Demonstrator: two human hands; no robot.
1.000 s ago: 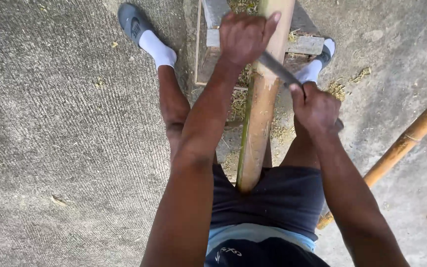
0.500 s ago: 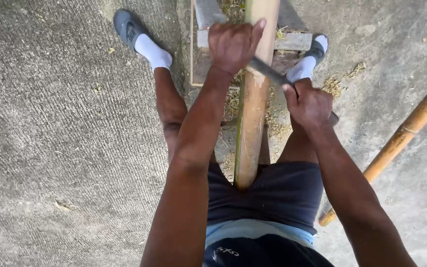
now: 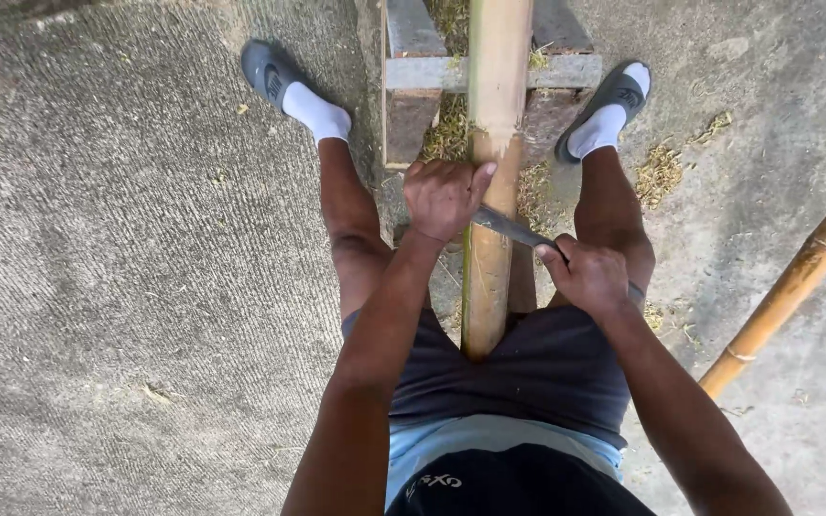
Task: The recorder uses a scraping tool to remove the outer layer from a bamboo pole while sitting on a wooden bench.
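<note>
Two hands are at work: the left hand and the right hand. Between them lies one blade. Two bamboo poles are in view: one pale pole running between the legs, and one yellower pole lying slantwise on the floor at the right. One wooden frame carries the pale pole. Two grey shoes show, the left shoe and the right shoe, each over a white sock, making two socks.

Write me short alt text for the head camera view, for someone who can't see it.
Seen from above, a seated person draws a metal blade across a bamboo pole held between their legs, left hand on one end and right hand on the handle. The pole rests on a wooden frame on concrete ground, with shavings scattered nearby and another bamboo pole at right.
</note>
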